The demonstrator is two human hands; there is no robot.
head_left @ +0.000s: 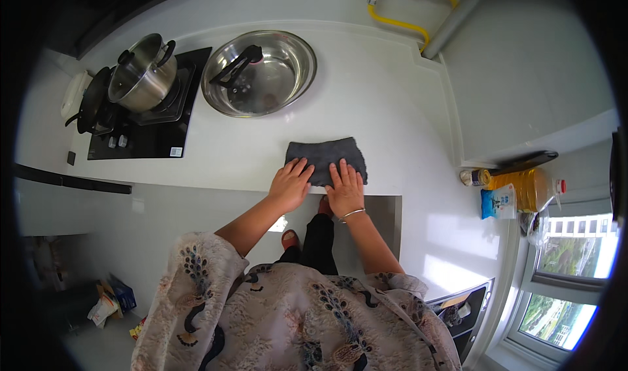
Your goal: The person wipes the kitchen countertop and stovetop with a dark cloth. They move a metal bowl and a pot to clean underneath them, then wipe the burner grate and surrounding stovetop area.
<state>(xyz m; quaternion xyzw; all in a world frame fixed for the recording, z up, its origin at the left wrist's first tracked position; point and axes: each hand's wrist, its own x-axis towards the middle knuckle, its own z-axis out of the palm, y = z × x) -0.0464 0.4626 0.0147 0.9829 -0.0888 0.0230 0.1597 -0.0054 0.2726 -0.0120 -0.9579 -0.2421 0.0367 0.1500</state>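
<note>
A dark grey cloth (327, 150) lies folded on the white countertop (386, 109), close to its front edge. My left hand (292, 182) rests on the cloth's near left corner, fingers stretched out. On the cloth's near right part lies my right hand (345, 189), flat with its fingers spread and a bangle at the wrist. Both palms press down from above; neither hand grips the cloth. Beyond the cloth, to the left, sits a wide steel basin (288, 76) with a black-handled object (241, 65) in it.
A steel pot (144, 86) with a glass lid and a black pan (97, 99) stand on the black gas hob (144, 142) at left. An oil bottle (533, 186), a small jar (475, 176) and a blue-white packet (498, 202) sit at right by the window (569, 253).
</note>
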